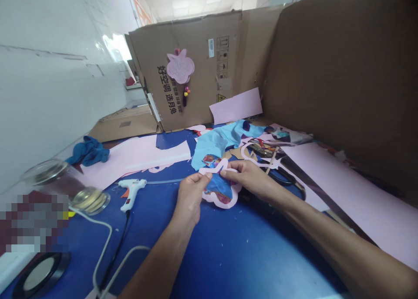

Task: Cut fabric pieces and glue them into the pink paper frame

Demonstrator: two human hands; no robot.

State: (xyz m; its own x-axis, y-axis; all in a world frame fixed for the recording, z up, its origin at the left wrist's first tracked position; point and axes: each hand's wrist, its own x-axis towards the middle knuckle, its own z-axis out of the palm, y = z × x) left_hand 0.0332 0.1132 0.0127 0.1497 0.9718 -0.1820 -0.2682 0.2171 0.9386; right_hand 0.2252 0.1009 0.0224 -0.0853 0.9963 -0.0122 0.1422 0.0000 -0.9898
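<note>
As the left hand (191, 198) and right hand (248, 179) clamp a pink paper cutout (218, 204), a glue gun (130, 190) lies near it.

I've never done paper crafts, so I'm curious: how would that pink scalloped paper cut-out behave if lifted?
The pink scalloped paper cut-out is probably light, as the left hand and right hand just pinch it. Its narrow rim looks thin, so it may flex or tear easily.

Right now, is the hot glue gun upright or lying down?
Lying down: the hot glue gun rests on its side on the blue work surface.
</note>
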